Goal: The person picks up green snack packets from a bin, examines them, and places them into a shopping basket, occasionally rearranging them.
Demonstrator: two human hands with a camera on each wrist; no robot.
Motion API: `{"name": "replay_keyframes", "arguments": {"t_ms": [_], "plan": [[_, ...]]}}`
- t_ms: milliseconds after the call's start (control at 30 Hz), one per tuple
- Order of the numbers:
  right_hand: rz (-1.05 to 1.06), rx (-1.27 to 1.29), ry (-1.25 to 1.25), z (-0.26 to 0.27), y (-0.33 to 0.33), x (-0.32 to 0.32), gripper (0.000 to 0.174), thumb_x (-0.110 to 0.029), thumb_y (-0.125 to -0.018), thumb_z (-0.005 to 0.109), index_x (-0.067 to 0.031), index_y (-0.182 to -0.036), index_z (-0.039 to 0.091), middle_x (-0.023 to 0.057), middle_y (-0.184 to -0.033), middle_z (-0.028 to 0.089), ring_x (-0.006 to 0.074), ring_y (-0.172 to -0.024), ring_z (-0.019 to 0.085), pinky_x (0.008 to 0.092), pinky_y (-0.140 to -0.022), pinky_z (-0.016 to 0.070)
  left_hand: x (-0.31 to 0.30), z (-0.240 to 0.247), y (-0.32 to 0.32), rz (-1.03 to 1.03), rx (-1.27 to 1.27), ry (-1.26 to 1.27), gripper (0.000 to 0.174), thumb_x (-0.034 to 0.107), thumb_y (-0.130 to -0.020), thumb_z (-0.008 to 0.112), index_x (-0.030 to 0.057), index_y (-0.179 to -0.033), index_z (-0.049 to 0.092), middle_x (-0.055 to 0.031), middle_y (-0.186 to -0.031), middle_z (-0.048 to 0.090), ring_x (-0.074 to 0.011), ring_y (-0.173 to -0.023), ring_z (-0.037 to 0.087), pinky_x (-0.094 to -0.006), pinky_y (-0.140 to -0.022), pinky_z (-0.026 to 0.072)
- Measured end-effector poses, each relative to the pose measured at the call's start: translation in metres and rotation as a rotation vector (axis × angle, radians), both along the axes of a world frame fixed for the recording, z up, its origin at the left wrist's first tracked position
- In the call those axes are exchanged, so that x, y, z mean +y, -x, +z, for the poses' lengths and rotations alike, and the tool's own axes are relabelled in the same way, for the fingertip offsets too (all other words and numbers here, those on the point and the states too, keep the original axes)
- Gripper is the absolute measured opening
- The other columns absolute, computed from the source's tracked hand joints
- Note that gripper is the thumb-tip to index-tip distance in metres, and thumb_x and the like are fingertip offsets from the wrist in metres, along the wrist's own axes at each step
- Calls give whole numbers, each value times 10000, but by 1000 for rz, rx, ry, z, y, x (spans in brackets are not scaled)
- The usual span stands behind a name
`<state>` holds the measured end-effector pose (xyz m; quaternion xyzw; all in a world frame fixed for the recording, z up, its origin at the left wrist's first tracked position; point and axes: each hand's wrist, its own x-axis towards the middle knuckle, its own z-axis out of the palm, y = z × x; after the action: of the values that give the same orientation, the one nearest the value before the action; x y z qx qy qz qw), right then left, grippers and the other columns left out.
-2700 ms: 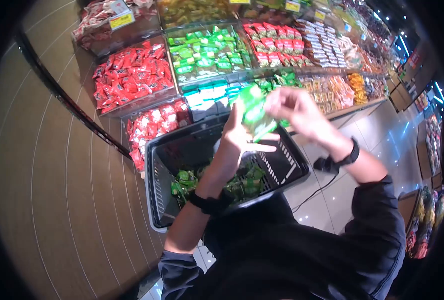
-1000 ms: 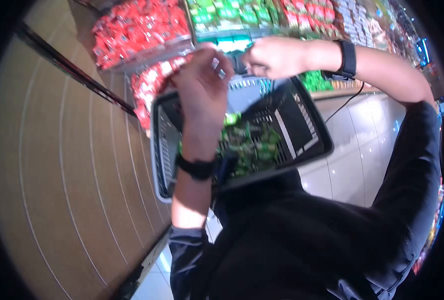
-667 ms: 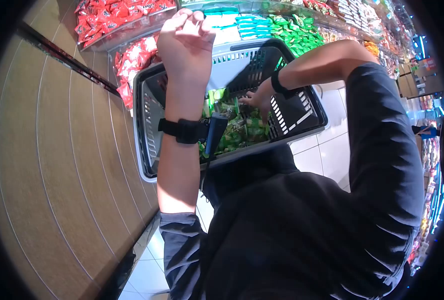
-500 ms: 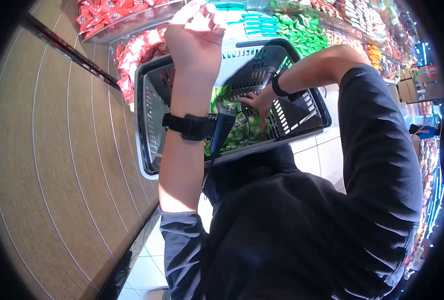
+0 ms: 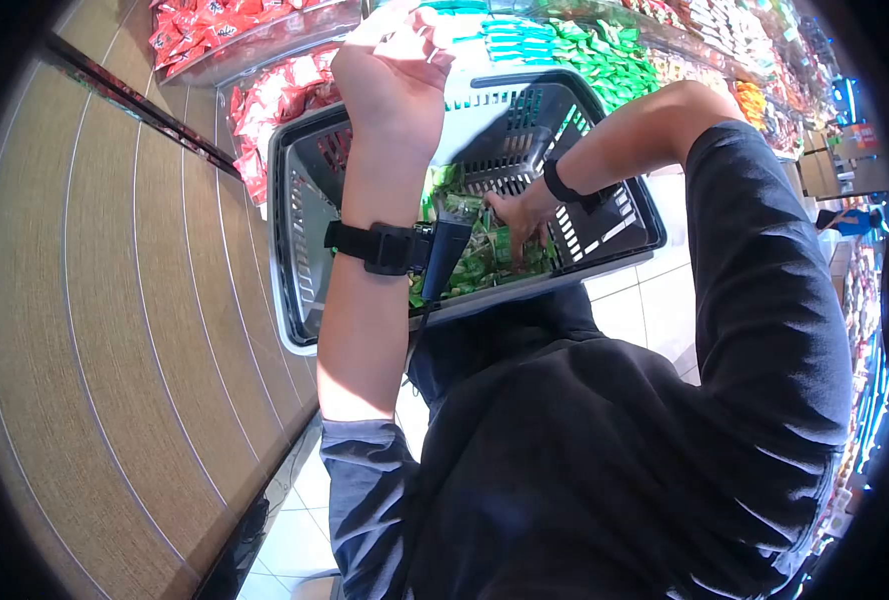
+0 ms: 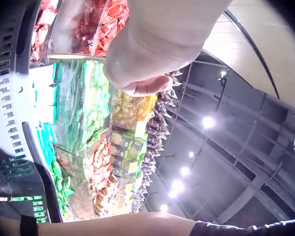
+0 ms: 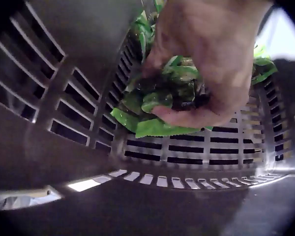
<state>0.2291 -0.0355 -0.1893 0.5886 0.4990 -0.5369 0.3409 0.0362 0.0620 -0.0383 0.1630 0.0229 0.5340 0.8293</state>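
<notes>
Inside the dark plastic shopping basket [image 5: 281, 240], my right hand [image 5: 527, 218] reaches down to the green snack packets [image 5: 477, 270] on its floor. The right wrist view shows my right hand [image 7: 211, 54] with thumb and fingers curled round shiny green packets [image 7: 155, 127]; the far fingers are partly hidden. My left hand [image 5: 393, 88] is raised above the basket's left part, palm up, fingers loosely bent, holding nothing. In the left wrist view that left hand [image 6: 152, 49] shows against the shelves and ceiling.
Bins of red packets [image 5: 275, 98], blue packets [image 5: 517, 45] and green packets [image 5: 605, 62] line the shelf behind the basket. A wood-look panel [image 5: 135, 330] stands at the left. Pale floor tiles [image 5: 670, 305] show on the right. A person in blue [image 5: 853, 222] is far off.
Earlier both hands were above the basket with a green packet; then my right hand went down into the basket. Since half a second ago its fingers have closed round packets there. My left hand stays raised.
</notes>
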Motion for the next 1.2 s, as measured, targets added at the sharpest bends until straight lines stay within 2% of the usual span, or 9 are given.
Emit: {"name": "replay_keyframes", "arguments": {"t_ms": [133, 433, 700, 767, 833, 967, 1033, 1100, 1200], "plan": [[-69, 138, 282, -37, -15, 16, 1008, -194, -687, 929, -63, -1449, 281, 168, -1309, 562, 317, -1077, 657, 387, -795, 641, 0, 2, -2, 8, 17, -7, 163, 77, -893, 559, 0, -1036, 578, -80, -845, 558, -184, -719, 484, -317, -644, 409], [30, 217, 208, 31, -4, 24, 864, -144, -778, 871, 69, -1424, 339, 190, -1357, 579, 266, -1032, 685, 346, -892, 616, -1, 0, -1, -15, 37, -42, 157, 78, -878, 581, -8, -1009, 583, -87, -841, 557, -208, -735, 507, -327, -686, 428], [-192, 636, -166, 162, -46, 69, 440, -79, -789, 769, -9, -1206, 646, 74, -1150, 684, 170, -999, 681, 301, -724, 571, -5, -7, -13, 386, 420, 71, 305, 175, -953, 487, -69, -1126, 546, -189, -1080, 582, -272, -912, 575, -396, -802, 534], [333, 1055, -700, 161, -114, 100, 437, -90, -815, 707, 13, -1234, 637, 84, -1148, 684, 160, -1010, 675, 287, -760, 542, -3, -5, -15, 396, 503, -52, 373, 241, -973, 469, -57, -1194, 513, -181, -1094, 580, -296, -1008, 586, -429, -857, 540], [-379, 1051, -504, 242, -77, 53, 611, -115, -876, 668, 85, -1416, 461, 155, -1182, 671, 191, -1042, 676, 293, -872, 547, -17, 15, -16, 127, 500, 13, 471, 358, -984, 476, -41, -1234, 494, -167, -1103, 579, -299, -1072, 587, -466, -919, 520], [-545, 1057, -801, 278, -66, 19, 661, -176, -959, 656, 30, -1497, 333, 154, -1131, 668, 206, -1005, 691, 359, -872, 594, -60, 42, -24, -273, 118, -106, 905, 791, -927, 349, 37, -1410, 484, -166, -1265, 633, -319, -1143, 629, -492, -1010, 493], [-538, 1220, -890, 284, -23, -8, 645, -215, -949, 680, 9, -1455, 350, 108, -1003, 624, 185, -870, 691, 337, -772, 606, -58, 39, -25, -570, -302, -328, 902, 804, -922, 331, 60, -1404, 500, -142, -1286, 626, -290, -1153, 629, -467, -1000, 510], [-663, 673, -1244, 270, 12, -4, 682, -277, -794, 862, -42, -1298, 468, 71, -917, 554, 150, -611, 552, 247, -561, 473, -65, 41, -25, -374, -143, -180, 857, 787, -931, 348, 66, -1347, 552, -103, -1212, 669, -250, -1087, 666, -420, -959, 549], [-634, 709, -1570, 243, 14, 3, 579, -218, -742, 907, -80, -1138, 509, -14, -725, 545, 61, -544, 478, 221, -466, 380, -64, 37, -28, -197, 112, -123, 790, 763, -934, 400, 79, -1281, 591, -100, -1147, 680, -243, -1013, 669, -384, -863, 555]]}}
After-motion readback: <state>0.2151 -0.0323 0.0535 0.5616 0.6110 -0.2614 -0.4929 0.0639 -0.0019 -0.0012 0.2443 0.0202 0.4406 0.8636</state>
